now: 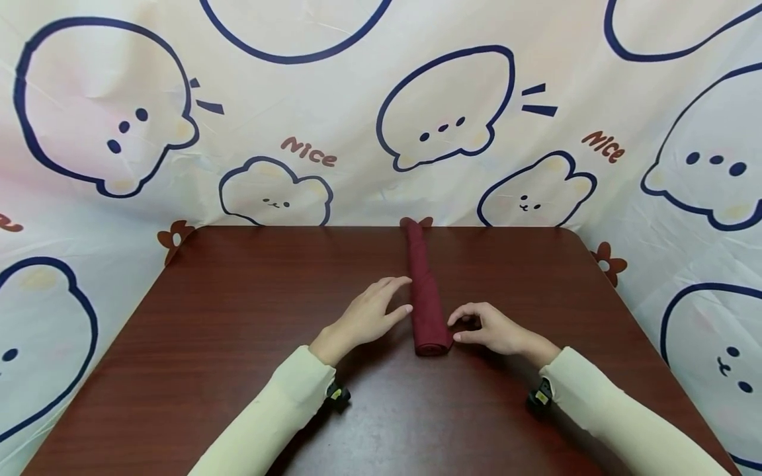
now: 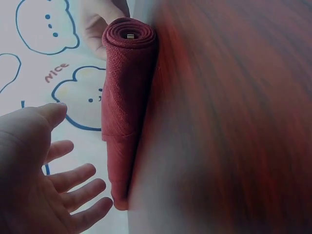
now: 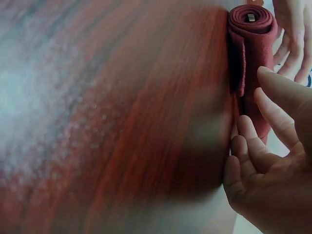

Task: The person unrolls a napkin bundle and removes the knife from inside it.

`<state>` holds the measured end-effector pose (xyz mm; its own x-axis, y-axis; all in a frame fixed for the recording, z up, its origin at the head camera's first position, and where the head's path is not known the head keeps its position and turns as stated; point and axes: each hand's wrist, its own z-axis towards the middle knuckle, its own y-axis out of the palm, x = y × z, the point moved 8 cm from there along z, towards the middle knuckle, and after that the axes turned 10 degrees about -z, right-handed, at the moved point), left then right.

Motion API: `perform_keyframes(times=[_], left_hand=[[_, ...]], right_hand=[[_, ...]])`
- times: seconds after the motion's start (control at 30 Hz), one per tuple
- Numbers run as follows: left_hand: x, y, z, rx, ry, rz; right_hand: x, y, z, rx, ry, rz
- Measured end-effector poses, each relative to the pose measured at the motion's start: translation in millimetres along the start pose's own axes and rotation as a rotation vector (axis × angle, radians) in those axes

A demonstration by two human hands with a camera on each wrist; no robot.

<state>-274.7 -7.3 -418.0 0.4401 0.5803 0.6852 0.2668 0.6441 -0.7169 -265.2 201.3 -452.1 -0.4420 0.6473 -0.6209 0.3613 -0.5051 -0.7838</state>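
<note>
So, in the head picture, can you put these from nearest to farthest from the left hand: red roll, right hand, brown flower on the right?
From the left hand:
1. Red roll, just to its right.
2. Right hand, on the roll's other side.
3. Brown flower, right of the table.

The site is a screened tabletop station; room type cannot be determined. Indicators: a dark wood-grain table (image 1: 268,277) fills the lower frame; cartoon-printed sheeting (image 1: 357,99) covers the top and both sides.
</note>
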Motion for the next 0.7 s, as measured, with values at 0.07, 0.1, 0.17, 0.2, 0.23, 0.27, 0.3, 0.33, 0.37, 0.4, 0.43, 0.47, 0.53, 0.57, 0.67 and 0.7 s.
perform_keyframes(times=[0.07,0.1,0.17,0.2,0.23,0.27,0.3,0.33,0.37,0.4,0.43,0.47,0.53,0.57,0.67,0.7], left_hand=[[0.3,1.8,1.3,-0.005,-0.004,-0.004],[0.6,2.7,1.8,-0.007,-0.004,-0.008],[0.6,4.8,2.7,-0.013,-0.008,-0.014],[0.7,5.8,3.0,-0.014,-0.007,-0.016],[0.7,5.5,3.7,-0.013,-0.006,-0.017],[0.6,5.2,4.4,-0.014,-0.006,-0.017],[0.6,5.0,5.0,-0.014,-0.006,-0.018],[0.6,4.7,5.5,-0.013,-0.005,-0.016],[0.8,4.5,6.0,-0.012,-0.003,-0.018],[1.0,4.3,6.3,-0.011,-0.003,-0.019],[1.0,4.4,6.7,-0.012,-0.005,-0.020],[1.1,4.5,6.9,-0.012,-0.006,-0.023],[1.2,5.4,7.1,-0.015,-0.010,-0.025],[1.0,6.2,7.1,-0.019,-0.013,-0.023],[1.4,8.6,7.4,-0.031,-0.012,-0.017],[1.5,9.1,8.0,-0.033,-0.011,-0.012]], right_hand=[[1,1,2.1,0.007,-0.002,-0.013],[0,1,3.2,0.011,-0.011,-0.017],[1,2,5.1,0.014,-0.018,-0.017],[1,3,5.9,0.013,-0.023,-0.015],[0,3,7.5,0.008,-0.027,-0.008],[0,3,9.0,0.002,-0.030,0.000],[0,3,10.2,-0.006,-0.028,0.004],[1,3,11.3,-0.014,-0.019,0.006],[2,3,11.9,-0.021,-0.009,-0.002],[3,2,12.4,-0.025,0.002,-0.016],[4,2,12.5,-0.028,0.016,-0.032],[4,1,12.8,-0.026,0.025,-0.053],[5,0,12.9,-0.024,0.039,-0.090],[6,0,12.6,-0.025,0.045,-0.104],[7,1,12.3,-0.027,0.041,-0.115],[7,2,12.2,-0.031,0.039,-0.116]])
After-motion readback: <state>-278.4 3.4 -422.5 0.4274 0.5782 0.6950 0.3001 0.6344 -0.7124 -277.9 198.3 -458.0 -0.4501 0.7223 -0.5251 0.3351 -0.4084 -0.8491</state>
